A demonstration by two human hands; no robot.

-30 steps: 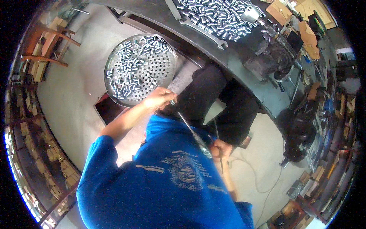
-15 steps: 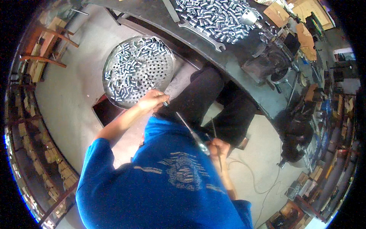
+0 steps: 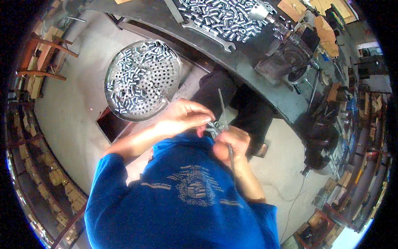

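Because both hands meet just above the lap, what looks like a bright metal sleeve (image 3: pixel 217 124) sits between them, probably so that each hand can steady it for the other. The left fingers (image 3: pixel 203 118) are narrowed to a pinch at the sleeve, their tips close together, while the right hand (image 3: pixel 233 143) is closed round a thin metal rod (image 3: pixel 222 103) that sticks out above and below the fist, likely kept there to save putting it down. A shiny metal part (image 3: pixel 214 132) by the right thumb is mostly covered, so I cannot tell its shape.

Loose sleeves (image 3: pixel 132 74) lie in the round perforated tray (image 3: pixel 166 79), presumably set beside the left arm for an easy reach; more small cylinders (image 3: pixel 226 18) are heaped on the tabletop (image 3: pixel 244 62) near an open-ended wrench (image 3: pixel 209 34).

The left hand (image 3: pixel 184 118) points across the body, palm turned inward, its forearm slanting up from the left; the right forearm rises from the lower right, knuckles uppermost
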